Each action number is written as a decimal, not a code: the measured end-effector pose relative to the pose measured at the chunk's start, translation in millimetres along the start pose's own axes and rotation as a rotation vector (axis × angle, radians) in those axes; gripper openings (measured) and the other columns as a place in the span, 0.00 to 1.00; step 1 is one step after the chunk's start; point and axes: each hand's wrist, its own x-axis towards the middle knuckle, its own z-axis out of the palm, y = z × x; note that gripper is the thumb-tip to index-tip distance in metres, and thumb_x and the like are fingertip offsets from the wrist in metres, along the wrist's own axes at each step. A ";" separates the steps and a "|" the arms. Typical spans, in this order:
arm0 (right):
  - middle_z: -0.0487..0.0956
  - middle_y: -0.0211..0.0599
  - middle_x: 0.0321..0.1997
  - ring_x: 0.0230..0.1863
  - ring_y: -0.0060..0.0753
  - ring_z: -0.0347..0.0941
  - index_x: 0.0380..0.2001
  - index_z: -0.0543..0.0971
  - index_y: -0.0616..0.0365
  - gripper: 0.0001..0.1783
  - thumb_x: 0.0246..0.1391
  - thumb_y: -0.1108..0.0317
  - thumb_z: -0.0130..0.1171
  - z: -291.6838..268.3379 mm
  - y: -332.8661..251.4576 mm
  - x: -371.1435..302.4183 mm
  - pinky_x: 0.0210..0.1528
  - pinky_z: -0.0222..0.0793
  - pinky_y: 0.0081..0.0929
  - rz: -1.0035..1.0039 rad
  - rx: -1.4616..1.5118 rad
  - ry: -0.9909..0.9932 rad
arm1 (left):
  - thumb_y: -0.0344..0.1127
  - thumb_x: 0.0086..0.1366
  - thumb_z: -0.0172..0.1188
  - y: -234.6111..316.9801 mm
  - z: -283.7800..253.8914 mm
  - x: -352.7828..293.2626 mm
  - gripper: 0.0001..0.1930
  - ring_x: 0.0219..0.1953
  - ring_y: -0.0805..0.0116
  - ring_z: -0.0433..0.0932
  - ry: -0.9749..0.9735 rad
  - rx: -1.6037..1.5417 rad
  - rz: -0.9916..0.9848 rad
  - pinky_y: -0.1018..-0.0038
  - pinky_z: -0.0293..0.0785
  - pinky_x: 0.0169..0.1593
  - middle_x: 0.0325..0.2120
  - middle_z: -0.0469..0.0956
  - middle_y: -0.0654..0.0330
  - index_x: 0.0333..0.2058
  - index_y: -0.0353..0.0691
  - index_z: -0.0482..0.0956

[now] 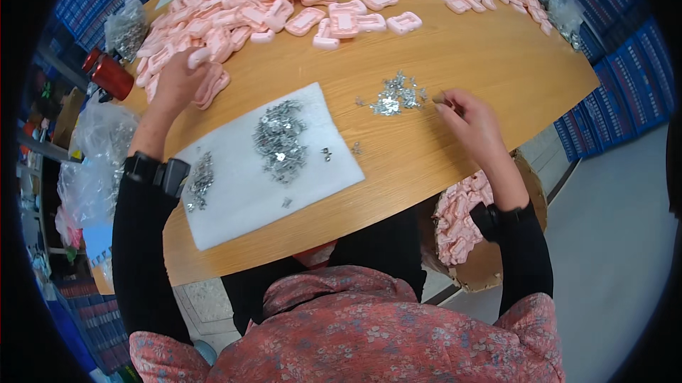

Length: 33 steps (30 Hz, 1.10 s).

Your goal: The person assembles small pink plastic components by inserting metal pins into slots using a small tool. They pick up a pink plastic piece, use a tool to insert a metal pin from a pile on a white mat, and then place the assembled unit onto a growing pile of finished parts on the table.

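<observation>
My left hand [179, 79] reaches into the near left side of a heap of pink plastic pieces [249, 17]. Its fingers are closed on one pale pink plastic piece [199, 58]; another pink piece [212, 86] lies beside the hand. At the right, my right hand [470, 126] is just off the edge of a small pile of shiny silver metal parts [398, 95]. Its thumb and fingers are pinched together, and what is between the tips is too small to make out. A white foam sheet [234, 205] between my arms bears a larger pile of small metal parts [279, 138] and a smaller one [202, 182].
The wooden table [490, 56] has a curved front edge by my lap. Under its right side stands a cardboard box [529, 191] holding pink pieces. A red canister [112, 77] and clear plastic bags [103, 138] are at the left. Stacked blue crates [618, 92] line the right.
</observation>
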 end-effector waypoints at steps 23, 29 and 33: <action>0.78 0.26 0.26 0.28 0.15 0.70 0.33 0.80 0.61 0.05 0.54 0.72 0.62 18.6 17.1 81.0 0.31 0.67 0.19 -0.110 0.100 -0.038 | 0.38 0.66 0.57 140.8 -72.3 -106.4 0.26 0.36 0.69 0.77 -0.133 -1.208 -0.713 0.74 0.76 0.42 0.35 0.77 0.57 0.60 0.34 0.66; 0.74 0.24 0.24 0.28 0.14 0.69 0.32 0.78 0.60 0.04 0.53 0.73 0.62 31.0 -84.3 4.4 0.32 0.67 0.19 -0.071 0.118 -0.074 | 0.39 0.64 0.58 136.8 -81.9 -114.9 0.25 0.33 0.68 0.76 -0.389 -1.184 -0.567 0.74 0.72 0.39 0.30 0.75 0.58 0.57 0.38 0.67; 0.75 0.29 0.25 0.26 0.21 0.71 0.32 0.78 0.60 0.05 0.51 0.74 0.64 61.9 -147.3 -50.1 0.30 0.68 0.20 -0.262 0.168 -0.176 | 0.33 0.63 0.60 158.4 -88.0 -148.8 0.22 0.33 0.72 0.75 -0.532 -1.259 -0.638 0.77 0.70 0.39 0.30 0.75 0.62 0.54 0.40 0.69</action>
